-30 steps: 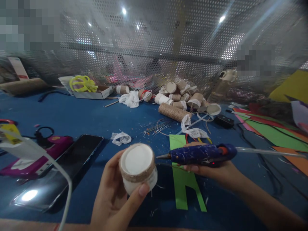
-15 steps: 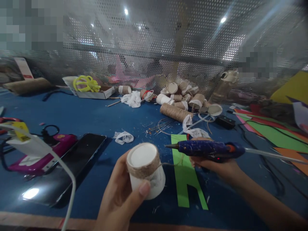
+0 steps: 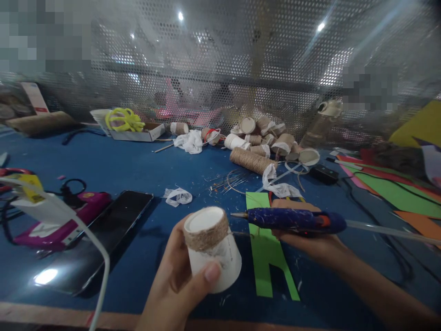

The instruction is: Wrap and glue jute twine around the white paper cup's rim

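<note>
Near centre, the left hand (image 3: 181,280) curled round a cup (image 3: 223,253), base (image 3: 204,219) tilted up-left. The right hand (image 3: 310,243) gripped a glue gun (image 3: 292,220), nozzle (image 3: 240,215) leftward.

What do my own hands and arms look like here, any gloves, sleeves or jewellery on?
Your left hand and right hand are ungloved, with no rings showing. The right forearm is bare, with no sleeve, watch or bracelet in view. Most of the left arm is out of the picture, so any sleeve there can't be seen.
</note>
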A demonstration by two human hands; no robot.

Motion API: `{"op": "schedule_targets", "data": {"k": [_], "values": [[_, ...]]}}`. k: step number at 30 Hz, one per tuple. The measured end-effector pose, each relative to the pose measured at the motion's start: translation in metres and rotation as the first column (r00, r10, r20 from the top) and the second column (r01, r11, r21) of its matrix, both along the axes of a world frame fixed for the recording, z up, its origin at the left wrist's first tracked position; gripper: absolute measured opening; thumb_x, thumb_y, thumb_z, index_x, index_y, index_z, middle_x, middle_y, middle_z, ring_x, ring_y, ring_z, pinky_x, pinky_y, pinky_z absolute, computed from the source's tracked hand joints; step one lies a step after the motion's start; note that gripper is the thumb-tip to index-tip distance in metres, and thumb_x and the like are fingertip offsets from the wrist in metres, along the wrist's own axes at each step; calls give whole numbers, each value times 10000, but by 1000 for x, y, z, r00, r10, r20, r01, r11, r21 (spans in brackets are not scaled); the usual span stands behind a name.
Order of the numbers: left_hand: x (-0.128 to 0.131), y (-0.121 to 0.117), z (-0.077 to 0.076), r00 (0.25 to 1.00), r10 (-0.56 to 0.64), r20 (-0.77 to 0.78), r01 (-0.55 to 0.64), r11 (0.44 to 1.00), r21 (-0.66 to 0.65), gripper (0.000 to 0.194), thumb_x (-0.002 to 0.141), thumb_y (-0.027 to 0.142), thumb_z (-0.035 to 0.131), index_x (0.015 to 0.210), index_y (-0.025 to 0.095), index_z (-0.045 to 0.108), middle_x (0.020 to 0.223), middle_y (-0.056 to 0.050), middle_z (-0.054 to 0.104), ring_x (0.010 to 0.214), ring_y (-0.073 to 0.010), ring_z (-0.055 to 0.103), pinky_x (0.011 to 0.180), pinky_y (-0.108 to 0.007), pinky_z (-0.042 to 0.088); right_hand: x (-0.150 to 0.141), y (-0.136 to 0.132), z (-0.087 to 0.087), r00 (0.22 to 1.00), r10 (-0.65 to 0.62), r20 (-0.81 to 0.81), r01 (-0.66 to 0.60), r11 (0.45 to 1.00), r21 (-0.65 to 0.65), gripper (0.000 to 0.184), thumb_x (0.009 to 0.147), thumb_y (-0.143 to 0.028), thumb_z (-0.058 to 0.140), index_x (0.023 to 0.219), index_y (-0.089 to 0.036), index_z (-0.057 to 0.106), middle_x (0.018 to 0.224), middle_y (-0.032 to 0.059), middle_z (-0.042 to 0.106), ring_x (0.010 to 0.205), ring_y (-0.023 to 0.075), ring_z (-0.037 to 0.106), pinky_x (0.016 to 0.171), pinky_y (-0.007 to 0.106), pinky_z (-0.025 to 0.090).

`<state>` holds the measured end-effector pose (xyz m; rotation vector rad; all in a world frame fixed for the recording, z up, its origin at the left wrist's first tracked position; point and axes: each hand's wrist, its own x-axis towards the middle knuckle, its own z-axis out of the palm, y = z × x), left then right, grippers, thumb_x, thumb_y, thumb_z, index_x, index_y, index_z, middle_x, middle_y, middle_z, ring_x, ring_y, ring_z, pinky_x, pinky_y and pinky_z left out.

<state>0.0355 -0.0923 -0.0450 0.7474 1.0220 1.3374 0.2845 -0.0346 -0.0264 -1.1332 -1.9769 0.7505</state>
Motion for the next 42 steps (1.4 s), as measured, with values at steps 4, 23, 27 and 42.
{"op": "schedule_targets", "data": {"k": [4,23,27,42], "values": [[1,0,-1,999,8,-39,-8,1000,9,635,707,530,892,1255,316,653,1134,-60,814,1088,-309,715,917,-385,527,0,1,0,999,41,18,-41,999,8,158,865,-208,657,726,-236,587,702,-15,594,631,161,545,575,292,435],[1,4,-2,1000,-10,28,9,1000,18,745,766,511,852,1414,255,587,1260,-137,788,1181,-385,702,920,-434,561,-3,-2,-3,995,79,52,-84,993,86,237,803,-206,619,668,-236,426,648,-45,524,568,146,469,535,279,332],[1,4,0,999,-3,37,3,1000,14,725,749,487,872,1387,259,614,1267,-116,788,1209,-366,689,968,-421,544,-2,-2,-4,996,65,63,-72,991,116,231,800,-226,598,667,-236,409,640,-44,511,565,146,449,533,279,310],[2,3,-3,1000,15,-14,-14,1000,16,594,786,528,842,1313,304,685,1293,-96,782,1299,-381,622,1046,-452,505,-5,-7,-4,993,56,106,-72,985,159,337,827,-198,649,667,-236,355,608,-53,468,514,125,411,495,268,268]]}}
